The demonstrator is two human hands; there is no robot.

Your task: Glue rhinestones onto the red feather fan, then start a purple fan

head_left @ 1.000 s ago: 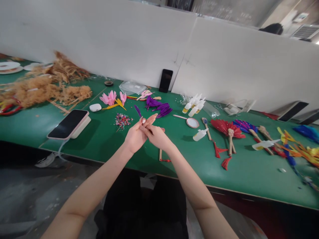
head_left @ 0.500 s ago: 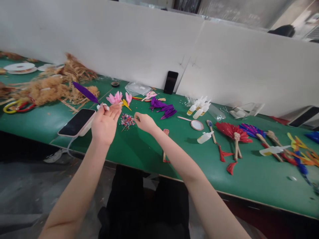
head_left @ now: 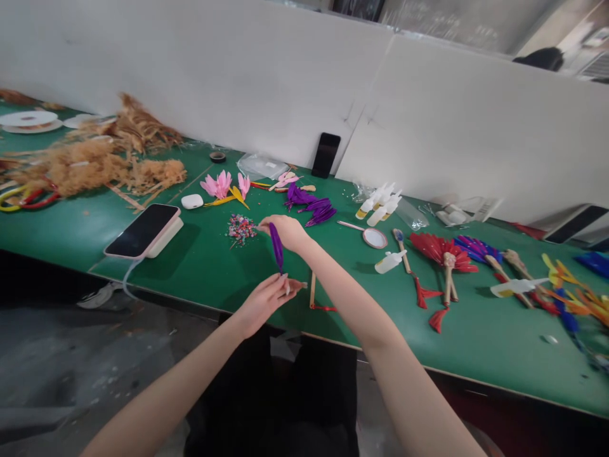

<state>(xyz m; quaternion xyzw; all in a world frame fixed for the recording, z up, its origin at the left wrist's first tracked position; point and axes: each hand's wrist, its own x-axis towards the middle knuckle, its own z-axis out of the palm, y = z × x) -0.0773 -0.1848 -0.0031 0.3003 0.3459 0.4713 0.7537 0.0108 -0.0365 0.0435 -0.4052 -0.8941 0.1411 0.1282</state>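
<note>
My left hand [head_left: 266,299] pinches the lower end of a purple feather [head_left: 276,249], which stands upright with its tip in front of my right hand. Palm partly turned up, it is low over the front of the green table. My right hand [head_left: 285,232] is above the table with its fingertips pinched at the right edge of a pile of small multicoloured beads [head_left: 241,229]. Whatever those fingertips hold is too small to make out. A wooden stick with red cord [head_left: 313,293] lies partly hidden under my right forearm.
A phone [head_left: 143,231] and a white earbud case [head_left: 191,202] are at the left. Behind the beads lie pink feathers [head_left: 217,185] and more purple feathers [head_left: 320,209]. Glue bottles [head_left: 379,204], a round mirror [head_left: 375,238] and a red feather fan [head_left: 443,252] sit at the right.
My left hand has moved right and toward me with the purple feather, away from the earbud case, and has turned. My right hand stays by the beads.
</note>
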